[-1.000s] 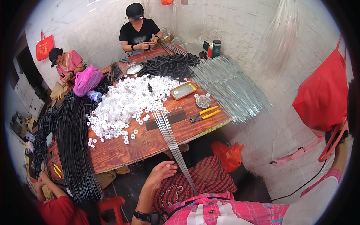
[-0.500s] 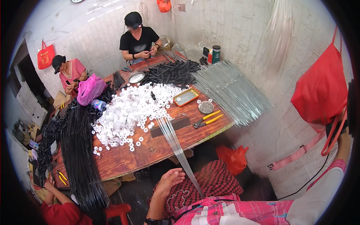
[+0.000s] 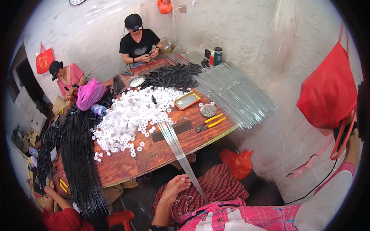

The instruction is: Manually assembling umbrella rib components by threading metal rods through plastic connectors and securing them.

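My left hand (image 3: 175,189) is at my lap with its palm turned up and fingers stretched out, holding nothing. Its fingertips are close to a fan of thin clear rods (image 3: 181,154), which runs from the table's front edge down to my lap. At the far right rim my right hand (image 3: 351,139) is raised beside a red bag (image 3: 327,86) hanging on the wall. Pink straps and a dark object are next to that hand, and its fingers are mostly hidden. A red-and-black checked cloth (image 3: 219,184) covers my lap.
On the wooden table (image 3: 154,163) are white plastic rings (image 3: 123,123), black tubes (image 3: 169,75), clear rods (image 3: 235,94), black rods (image 3: 81,165), yellow-handled pincers (image 3: 212,122), a dark bar (image 3: 171,131) and a tin tray (image 3: 188,101). Three other people work around it.
The view has shifted slightly, so most things sit a little lower left. The person in black has lifted their head. The loose pink strap has swung. My left hand stays by the rods.
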Demonstrator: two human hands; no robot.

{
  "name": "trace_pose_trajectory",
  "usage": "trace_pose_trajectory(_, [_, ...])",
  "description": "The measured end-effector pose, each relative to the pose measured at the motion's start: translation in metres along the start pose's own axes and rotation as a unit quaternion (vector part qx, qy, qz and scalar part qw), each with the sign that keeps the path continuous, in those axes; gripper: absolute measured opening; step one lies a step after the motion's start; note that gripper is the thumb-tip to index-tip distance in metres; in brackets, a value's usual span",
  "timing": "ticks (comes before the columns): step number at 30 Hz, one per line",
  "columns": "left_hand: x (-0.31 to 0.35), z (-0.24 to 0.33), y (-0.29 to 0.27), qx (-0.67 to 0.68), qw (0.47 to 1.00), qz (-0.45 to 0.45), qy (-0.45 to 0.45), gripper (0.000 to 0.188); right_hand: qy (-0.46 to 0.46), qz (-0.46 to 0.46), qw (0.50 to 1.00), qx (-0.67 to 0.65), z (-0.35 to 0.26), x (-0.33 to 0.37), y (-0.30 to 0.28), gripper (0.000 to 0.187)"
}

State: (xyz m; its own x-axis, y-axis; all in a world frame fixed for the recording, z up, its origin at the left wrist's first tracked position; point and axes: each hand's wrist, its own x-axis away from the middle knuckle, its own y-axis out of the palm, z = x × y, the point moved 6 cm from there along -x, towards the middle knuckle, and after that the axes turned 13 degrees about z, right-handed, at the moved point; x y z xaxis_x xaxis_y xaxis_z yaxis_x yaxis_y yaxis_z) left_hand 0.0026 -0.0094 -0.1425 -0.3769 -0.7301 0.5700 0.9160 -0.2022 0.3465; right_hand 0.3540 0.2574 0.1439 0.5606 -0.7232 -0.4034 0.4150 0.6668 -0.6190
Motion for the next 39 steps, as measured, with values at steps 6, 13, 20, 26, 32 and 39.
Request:
trace_pose_trajectory(6, [0.001, 0.003, -0.006, 0.007, 1.000, 0.011, 0.010, 0.033, 0.078, -0.080, 0.988, 0.106, 0.109, 0.123, -0.031, 0.024])
trace_pose_trajectory(13, [0.004, 0.013, 0.001, -0.051, 0.998, 0.041, 0.015, 0.041, 0.188, -0.153, 0.939, 0.242, 0.216, 0.282, -0.134, 0.024])
trace_pose_trajectory(20, [0.040, 0.098, 0.013, -0.261, 0.959, -0.001, 0.113, 0.050, 0.250, -0.139, 0.909, 0.302, 0.256, 0.330, -0.190, 0.024])
trace_pose_trajectory(26, [0.070, 0.183, 0.010, -0.331, 0.922, 0.018, 0.201, 0.035, 0.270, -0.058, 0.928, 0.249, 0.262, 0.286, -0.087, 0.024])
trace_pose_trajectory(32, [0.076, 0.204, 0.124, -0.446, 0.839, -0.232, 0.209, 0.034, 0.511, -0.142, 0.843, -0.090, 0.428, 0.481, -0.034, 0.027])
trace_pose_trajectory(39, [0.149, 0.268, 0.225, -0.544, 0.739, -0.278, 0.283, 0.038, 0.615, -0.045, 0.743, -0.260, 0.352, 0.454, -0.128, 0.029])
